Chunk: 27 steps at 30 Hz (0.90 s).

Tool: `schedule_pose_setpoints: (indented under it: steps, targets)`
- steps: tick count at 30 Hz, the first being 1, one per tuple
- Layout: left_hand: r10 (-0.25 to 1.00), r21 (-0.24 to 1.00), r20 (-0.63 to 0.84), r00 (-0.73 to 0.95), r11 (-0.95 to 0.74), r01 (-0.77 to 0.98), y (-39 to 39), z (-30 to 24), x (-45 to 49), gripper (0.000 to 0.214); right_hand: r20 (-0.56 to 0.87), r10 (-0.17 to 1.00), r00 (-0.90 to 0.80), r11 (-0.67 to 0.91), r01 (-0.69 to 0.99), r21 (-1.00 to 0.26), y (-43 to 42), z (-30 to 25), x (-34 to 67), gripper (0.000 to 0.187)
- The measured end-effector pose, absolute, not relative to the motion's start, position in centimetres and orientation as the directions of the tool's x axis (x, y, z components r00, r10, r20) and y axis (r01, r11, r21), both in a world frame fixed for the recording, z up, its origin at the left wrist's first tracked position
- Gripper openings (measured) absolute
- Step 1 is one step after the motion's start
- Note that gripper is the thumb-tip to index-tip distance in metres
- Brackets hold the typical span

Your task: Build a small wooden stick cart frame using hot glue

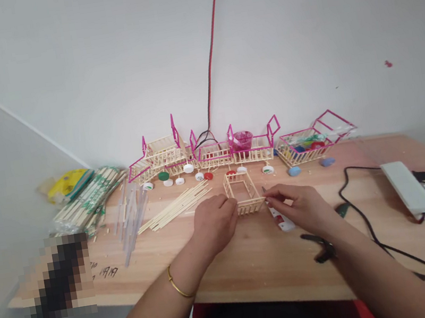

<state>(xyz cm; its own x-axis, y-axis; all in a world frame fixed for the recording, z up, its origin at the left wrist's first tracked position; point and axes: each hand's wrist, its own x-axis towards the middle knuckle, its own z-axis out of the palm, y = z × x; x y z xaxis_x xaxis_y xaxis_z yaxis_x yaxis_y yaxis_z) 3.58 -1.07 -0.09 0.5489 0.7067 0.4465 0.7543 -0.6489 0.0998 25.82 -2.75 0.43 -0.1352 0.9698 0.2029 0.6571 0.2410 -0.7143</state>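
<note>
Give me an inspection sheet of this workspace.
Surface: wooden table, black handwriting at left.
Job's things: small stick frame; loose sticks to its left; wheeled carts behind.
Clutter: plastic strips and yellow packet at left; unclear red-white item by the right hand.
Hands: left hand grips the frame's near left corner; right hand pinches its near right corner.
Cables: black cable at right; red-black cable against the wall.
Surroundings: pale wall, red mark at right.

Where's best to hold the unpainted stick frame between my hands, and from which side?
For the stick frame, I'd lightly pinch both ends of its near wall, coming from left and right. That wall faces you, and its thin bars look fragile. Your left hand and right hand are at those ends.
</note>
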Motion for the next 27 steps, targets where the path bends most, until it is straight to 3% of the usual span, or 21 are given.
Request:
schedule_pose_setpoints:
  steps: [27]
  targets:
    - [0.718, 0.165, 0.433, 0.545, -0.658, 0.735, -0.71, -0.15, 3.47, 0.024, 0.131, 0.988, -0.086, 0.157, 0.573, -0.805, -2.78, -0.15, 25.63, 0.021]
